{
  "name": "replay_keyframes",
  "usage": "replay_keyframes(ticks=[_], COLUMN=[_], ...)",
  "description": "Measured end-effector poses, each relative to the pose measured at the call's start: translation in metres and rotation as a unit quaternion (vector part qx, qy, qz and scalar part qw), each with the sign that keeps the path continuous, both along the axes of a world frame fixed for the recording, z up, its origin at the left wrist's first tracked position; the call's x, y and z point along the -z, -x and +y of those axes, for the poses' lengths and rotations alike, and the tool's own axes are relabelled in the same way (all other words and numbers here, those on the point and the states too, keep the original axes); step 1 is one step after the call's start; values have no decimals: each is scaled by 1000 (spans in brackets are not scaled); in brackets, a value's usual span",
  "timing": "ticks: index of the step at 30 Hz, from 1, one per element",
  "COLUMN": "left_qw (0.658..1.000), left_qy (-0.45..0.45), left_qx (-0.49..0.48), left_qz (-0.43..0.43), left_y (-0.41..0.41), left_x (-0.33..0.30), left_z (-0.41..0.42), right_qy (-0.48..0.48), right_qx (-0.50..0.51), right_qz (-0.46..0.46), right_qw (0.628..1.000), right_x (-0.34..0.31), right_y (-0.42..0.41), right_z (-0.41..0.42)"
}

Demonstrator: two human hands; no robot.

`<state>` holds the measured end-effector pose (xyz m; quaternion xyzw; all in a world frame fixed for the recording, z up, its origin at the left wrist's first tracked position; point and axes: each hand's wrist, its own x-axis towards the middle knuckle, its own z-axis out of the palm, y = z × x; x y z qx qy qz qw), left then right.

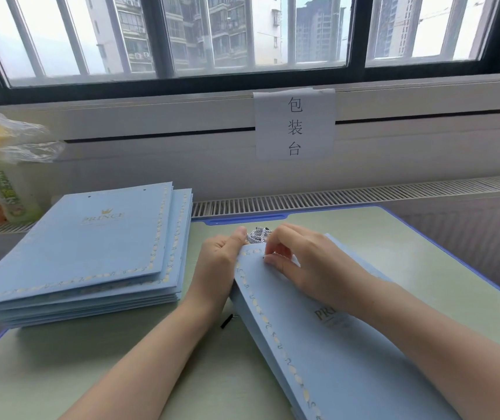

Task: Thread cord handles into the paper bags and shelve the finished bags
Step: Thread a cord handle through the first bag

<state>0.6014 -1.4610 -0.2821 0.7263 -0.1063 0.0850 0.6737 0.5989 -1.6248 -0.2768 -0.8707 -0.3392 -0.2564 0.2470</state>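
While the right hand [306, 262] pinches its fingers [273, 259] at the top edge of a flat blue bag [318, 344], the left hand [218, 262] grips that bag's upper left corner, thumb on top. A coiled cord [258, 236] lies just beyond the bag's top, between the hands. The bag rests on the green counter [121, 359]; a stack of bags [91, 253] sits to the left, with a paper sign [294, 125] taped below the window [242, 34].
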Motion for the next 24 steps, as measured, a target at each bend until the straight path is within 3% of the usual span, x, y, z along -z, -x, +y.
replay_keyframes(ticks=[9, 16, 19, 24], left_qw=[998, 1000, 997, 975], left_qy=[-5, -19, -69, -196], left_qx=[48, 23, -13, -77], left_qz=[45, 3, -30, -74], left_y=[-4, -2, -5, -4], left_x=[1, -1, 4, 6], left_z=[7, 1, 1, 1], right_qy=[-67, -68, -16, 29], right_qx=[-26, -10, 5, 36], right_qz=[35, 100, 140, 77], right_qw=[997, 993, 990, 996], right_x=[2, -3, -5, -8], right_y=[0, 2, 2, 2], right_z=[3, 2, 0, -3])
